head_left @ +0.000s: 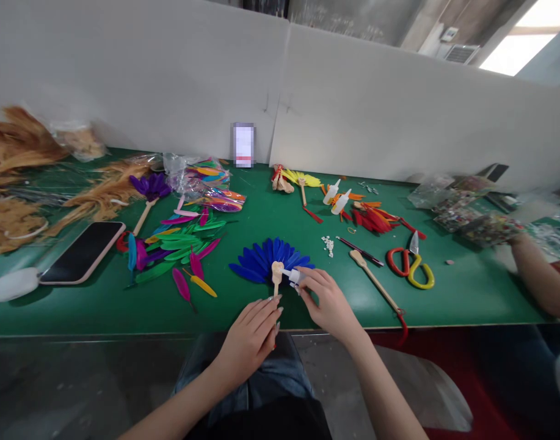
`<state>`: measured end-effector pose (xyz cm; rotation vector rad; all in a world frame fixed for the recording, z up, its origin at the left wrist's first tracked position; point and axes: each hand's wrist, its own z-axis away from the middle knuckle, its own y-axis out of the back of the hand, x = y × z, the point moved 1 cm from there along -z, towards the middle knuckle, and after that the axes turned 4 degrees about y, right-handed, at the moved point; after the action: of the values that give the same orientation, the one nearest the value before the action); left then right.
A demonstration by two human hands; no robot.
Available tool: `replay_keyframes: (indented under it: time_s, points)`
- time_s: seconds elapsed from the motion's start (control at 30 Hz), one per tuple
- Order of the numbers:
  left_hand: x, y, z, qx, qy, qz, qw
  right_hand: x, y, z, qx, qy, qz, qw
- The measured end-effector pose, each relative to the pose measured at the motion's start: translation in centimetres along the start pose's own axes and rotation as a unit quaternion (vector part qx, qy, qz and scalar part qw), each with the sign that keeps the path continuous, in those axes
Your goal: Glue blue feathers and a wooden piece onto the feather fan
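Just in front of me lies a fan of blue feathers (pixel 271 252) on a wooden handle (pixel 276 272) with a rounded head. My left hand (pixel 256 330) is closed round the lower part of that handle, near the table's front edge. My right hand (pixel 326 298) grips a small white glue bottle (pixel 295 277), tilted so its nozzle points left onto the handle's head. A glossy wet-looking patch shows there. Small white pieces (pixel 328 245) lie in a pile behind my right hand, beside a dark pen-like stick (pixel 360 251).
Loose coloured feathers (pixel 183 238), a purple feather fan (pixel 150 186) and a phone (pixel 85 252) lie to the left. Rightward are scissors (pixel 410 261), a bare wooden stick (pixel 375 281), two glue bottles (pixel 341 201) and red feathers (pixel 375 217). Another person's arm (pixel 543 278) reaches in at far right.
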<state>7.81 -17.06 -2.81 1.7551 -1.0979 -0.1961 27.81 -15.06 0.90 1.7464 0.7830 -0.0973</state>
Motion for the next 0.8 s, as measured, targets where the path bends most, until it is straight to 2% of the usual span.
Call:
replay_keyframes:
  time_s: [0.2, 0.3, 0.47, 0.8]
  points:
    - [0.0, 0.03, -0.03, -0.003, -0.002, 0.003, 1.0, 0.04, -0.8, -0.12, -0.003, 0.009, 0.014, 1.0]
    - [0.0, -0.05, 0.03, -0.003, -0.002, 0.001, 1.0, 0.24, -0.56, 0.19, -0.006, -0.003, 0.024, 1.0]
    - [-0.02, -0.1, 0.06, 0.006, -0.008, -0.004, 1.0, 0.11, 0.02, 0.46, 0.023, -0.019, 0.013, 0.999]
    - [-0.05, -0.07, 0.03, 0.006, -0.002, 0.005, 1.0, 0.15, -0.69, 0.61, 0.01, -0.012, 0.015, 1.0]
